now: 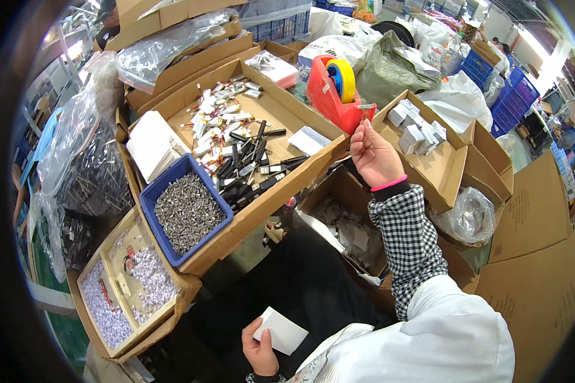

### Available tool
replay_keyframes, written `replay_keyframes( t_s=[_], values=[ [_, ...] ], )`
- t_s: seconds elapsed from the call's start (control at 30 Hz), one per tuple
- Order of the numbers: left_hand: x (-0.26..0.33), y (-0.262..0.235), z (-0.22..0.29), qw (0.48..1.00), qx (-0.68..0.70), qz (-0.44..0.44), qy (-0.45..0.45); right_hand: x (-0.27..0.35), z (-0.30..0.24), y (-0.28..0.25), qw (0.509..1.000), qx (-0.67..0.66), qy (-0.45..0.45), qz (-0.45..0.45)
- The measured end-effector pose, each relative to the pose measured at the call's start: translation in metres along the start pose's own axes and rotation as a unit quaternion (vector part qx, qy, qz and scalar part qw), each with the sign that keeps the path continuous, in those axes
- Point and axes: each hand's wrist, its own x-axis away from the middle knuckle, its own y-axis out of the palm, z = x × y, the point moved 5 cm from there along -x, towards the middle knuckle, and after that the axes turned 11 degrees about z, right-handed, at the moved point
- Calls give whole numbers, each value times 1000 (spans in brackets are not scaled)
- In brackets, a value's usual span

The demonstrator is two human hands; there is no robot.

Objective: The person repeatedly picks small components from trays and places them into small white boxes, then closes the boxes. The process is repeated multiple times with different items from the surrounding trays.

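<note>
Low in front of me, my left hand (pixel 260 350) pinches a small, flat white box or folded card (pixel 283 330) between thumb and fingers. My right hand (pixel 378 156) reaches forward to the red tape dispenser (pixel 329 96), its fingers closed at the cutter end, on the tape as far as I can see; the strip itself hardly shows. A roll of tape with a yellow rim and blue hub (pixel 343 80) sits in the dispenser. Beside my right hand, a shallow cardboard box (pixel 450 175) holds several small white boxes (pixel 420 131).
A large cardboard tray (pixel 255 220) holds small battery packs (pixel 220 124), black USB parts (pixel 252 159) and white cards (pixel 156 143). A blue bin (pixel 220 223) of metal pieces and a divided box (pixel 191 290) of white bits stand left. An open carton (pixel 338 246) lies below my right forearm.
</note>
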Motion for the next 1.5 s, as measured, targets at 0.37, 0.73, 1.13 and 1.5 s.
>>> replay_keyframes(
  t_s=[0.37, 0.73, 1.13, 1.5],
  values=[
    [9, -13, 2, 997, -58, 47, 26, 111, 76, -10, 978, 134, 135, -84],
    [18, -12, 17, 983, -166, 45, 62, 243, 210, -33, 878, 239, 411, -59],
    [23, -20, 13, 991, -82, 77, 66, 252, 221, -30, 884, 309, 331, -115],
    [20, -19, 18, 984, -141, 35, 105, 249, 221, -27, 868, 364, 317, -115]
  ],
)
